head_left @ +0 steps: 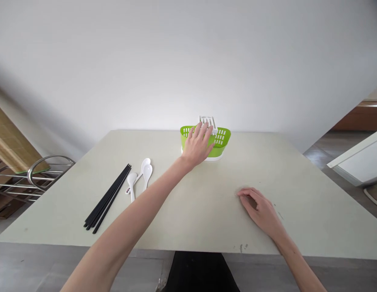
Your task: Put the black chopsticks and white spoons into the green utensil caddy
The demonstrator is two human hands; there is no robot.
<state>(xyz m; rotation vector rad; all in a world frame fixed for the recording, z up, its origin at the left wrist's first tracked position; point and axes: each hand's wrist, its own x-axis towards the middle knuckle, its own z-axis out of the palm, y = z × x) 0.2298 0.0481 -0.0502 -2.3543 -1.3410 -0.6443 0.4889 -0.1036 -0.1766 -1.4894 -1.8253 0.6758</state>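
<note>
My left hand point(198, 147) reaches over the near side of a green slotted basket point(222, 151), its fingers stretched out and slightly apart. The fingertips lie against a white slotted rack point(208, 121) that rises above the basket's rim; the hand hides part of both. On the tabletop to the right rests my right hand point(260, 209), fingers curled and thumb near the fingertips, with nothing visible in it. Three white spoons point(147, 170) lie left of my left forearm, which passes close to their handles. Beside them is a bundle of several black chopsticks point(108, 198).
The pale table point(206, 219) has its back edge along a white wall point(188, 61). A metal rack point(39, 174) and a wooden board point(15, 138) stand beyond its left side. White furniture point(358, 162) is on the right.
</note>
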